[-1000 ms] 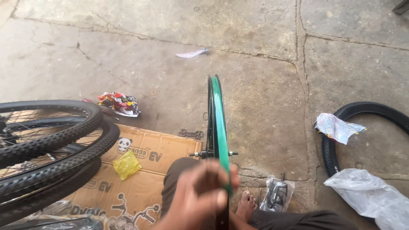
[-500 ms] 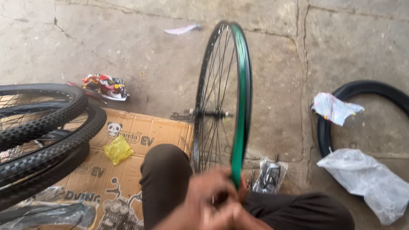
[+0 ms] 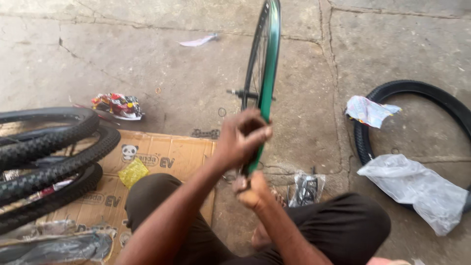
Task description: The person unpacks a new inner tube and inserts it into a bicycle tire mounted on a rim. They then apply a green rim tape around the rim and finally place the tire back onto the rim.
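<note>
Black knobby tyres [image 3: 46, 157] fill the far left, stacked and overlapping on a flattened sheet of brown cardboard [image 3: 162, 154] that lies on the cracked concrete floor [image 3: 147, 54]. We see a small yellow packet [image 3: 133, 172] on that cardboard and a crumpled, colourful wrapper [image 3: 117, 105] on the concrete just beyond it. A scrap of white paper [image 3: 198, 40] lies farther off.

Moving to the middle, we find the green bicycle rim [image 3: 267, 73] standing upright and edge-on to us, its spokes and axle showing on its left side. Our left hand [image 3: 241, 138] is curled around the rim's edge, fingers closed on it. Just below, our right hand [image 3: 251, 190] is bunched at the bottom of the rim, fingers drawn in tight; we cannot tell what, if anything, they pinch. Both knees in dark trousers frame the hands, and a small clear bag of dark parts [image 3: 306, 188] sits by the right knee.

To the right, a loose black tyre [image 3: 417, 91] lies flat on the concrete, with a crumpled printed paper [image 3: 369, 111] on its near edge and a whitish plastic bag [image 3: 414, 189] lying over its lower part.
</note>
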Motion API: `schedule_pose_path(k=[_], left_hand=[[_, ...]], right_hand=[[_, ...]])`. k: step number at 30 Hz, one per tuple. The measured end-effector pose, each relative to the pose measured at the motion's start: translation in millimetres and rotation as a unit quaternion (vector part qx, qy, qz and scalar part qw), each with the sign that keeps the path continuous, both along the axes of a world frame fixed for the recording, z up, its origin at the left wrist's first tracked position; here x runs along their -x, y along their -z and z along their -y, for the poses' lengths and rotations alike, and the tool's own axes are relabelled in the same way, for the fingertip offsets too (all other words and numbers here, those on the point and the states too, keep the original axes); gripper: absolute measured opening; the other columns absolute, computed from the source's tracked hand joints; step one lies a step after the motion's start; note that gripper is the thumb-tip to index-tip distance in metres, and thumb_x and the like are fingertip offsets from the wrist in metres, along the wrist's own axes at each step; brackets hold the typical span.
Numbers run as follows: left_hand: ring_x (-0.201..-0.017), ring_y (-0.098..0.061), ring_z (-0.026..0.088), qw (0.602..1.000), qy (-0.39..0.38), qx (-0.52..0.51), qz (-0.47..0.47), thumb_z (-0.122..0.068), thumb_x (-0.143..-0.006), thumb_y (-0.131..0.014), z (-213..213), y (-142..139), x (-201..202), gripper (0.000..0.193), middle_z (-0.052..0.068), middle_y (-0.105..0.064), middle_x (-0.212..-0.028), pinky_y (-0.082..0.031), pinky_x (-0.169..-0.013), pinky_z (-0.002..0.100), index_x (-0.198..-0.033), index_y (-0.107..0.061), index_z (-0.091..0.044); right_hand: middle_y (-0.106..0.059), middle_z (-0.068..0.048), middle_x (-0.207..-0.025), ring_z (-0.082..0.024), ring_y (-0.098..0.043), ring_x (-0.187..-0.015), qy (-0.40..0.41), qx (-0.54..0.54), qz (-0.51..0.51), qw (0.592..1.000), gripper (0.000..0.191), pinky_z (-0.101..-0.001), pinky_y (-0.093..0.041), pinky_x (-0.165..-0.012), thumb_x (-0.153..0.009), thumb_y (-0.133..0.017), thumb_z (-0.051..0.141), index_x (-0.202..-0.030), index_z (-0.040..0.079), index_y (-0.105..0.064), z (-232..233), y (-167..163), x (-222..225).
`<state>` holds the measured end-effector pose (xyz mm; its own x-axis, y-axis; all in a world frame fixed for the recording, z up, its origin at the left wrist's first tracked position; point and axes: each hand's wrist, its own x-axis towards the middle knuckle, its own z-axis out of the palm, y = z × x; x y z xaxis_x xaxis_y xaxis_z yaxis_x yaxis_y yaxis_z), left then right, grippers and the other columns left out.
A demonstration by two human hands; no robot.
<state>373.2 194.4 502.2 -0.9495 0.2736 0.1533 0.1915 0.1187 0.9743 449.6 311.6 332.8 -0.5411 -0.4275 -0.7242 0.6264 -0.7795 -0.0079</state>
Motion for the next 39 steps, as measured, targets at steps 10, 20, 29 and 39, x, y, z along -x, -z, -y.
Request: schedule_pose_path(k=[10,20,29,39], left_hand=[[-0.083,-0.076,0.021,0.993,-0.044,-0.106,-0.005,-0.023,-0.086,-0.068,-5,-33,96,0.023,0.017,-0.078,-0.097,-0.064,-0.078,0.033,-0.094,-0.073,-0.002],[-0.076,-0.069,0.016,0.977,-0.104,-0.152,-0.11,-0.022,-0.089,-0.071,-1,-26,160,0.022,0.012,-0.075,-0.087,-0.057,-0.071,0.031,-0.093,-0.074,-0.001],[-0.086,-0.073,0.018,0.986,-0.052,-0.149,-0.053,-0.005,-0.09,-0.068,7,-51,160,0.025,0.009,-0.073,-0.098,-0.063,-0.078,0.031,-0.114,-0.063,-0.001],[-0.081,-0.079,0.018,0.982,-0.146,0.051,-0.112,0.007,-0.09,-0.06,16,-61,140,0.019,0.013,-0.076,-0.092,-0.067,-0.073,0.032,-0.102,-0.072,0.0]], right_hand=[[-0.061,-0.005,-0.08,-0.014,-0.06,-0.066,-0.213,-0.553,-0.377,0.712,0.021,-0.0291,-0.055,-0.059,-0.096,-0.063,0.027,-0.098,0.007,-0.06,-47,-111,62],[-0.062,-0.002,-0.085,-0.011,-0.057,-0.077,0.006,-0.644,-0.449,0.619,0.028,-0.0278,-0.047,-0.067,-0.102,-0.06,0.03,-0.109,0.003,-0.063,6,-20,75],[-0.049,0.001,-0.074,-0.011,-0.043,-0.064,0.118,-0.689,-0.431,0.571,0.045,-0.0307,-0.038,-0.055,-0.109,-0.055,0.039,-0.08,0.005,-0.055,18,-46,105],[-0.045,0.0,-0.078,-0.008,-0.038,-0.069,0.163,-0.637,-0.494,0.569,0.051,-0.0266,-0.035,-0.055,-0.114,-0.056,0.05,-0.081,0.012,-0.053,13,-56,98]])
